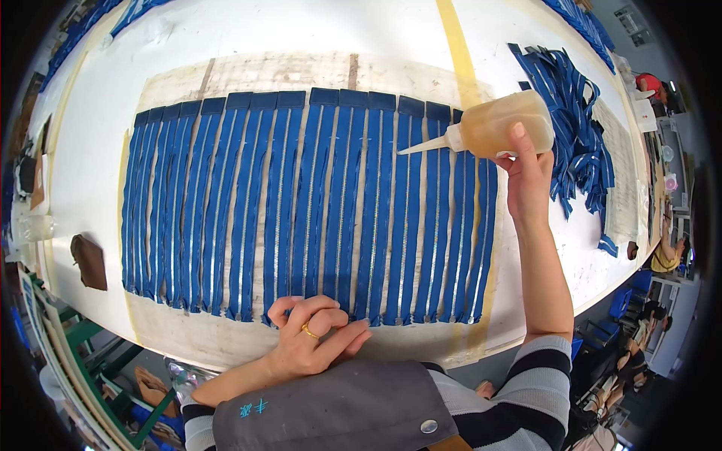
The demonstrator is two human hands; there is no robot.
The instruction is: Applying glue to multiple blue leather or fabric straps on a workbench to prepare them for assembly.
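Observation:
My right hand grips a translucent squeeze bottle of amber liquid. The bottle is tipped on its side, and its long pointed nozzle aims left, its tip at a strip's upper part. Below it, many blue zipper strips with metal teeth lie side by side, darker blue tabs along their far ends. My left hand, a ring on one finger, rests at the near ends of the middle strips with bent, spread fingers and holds nothing. It hides some of those ends.
A tangled heap of blue zipper strips lies on the right of the white table. Yellow tape crosses the tabletop. A brown piece sits at left. Green metal framing stands beyond the near-left edge; other people are at far right.

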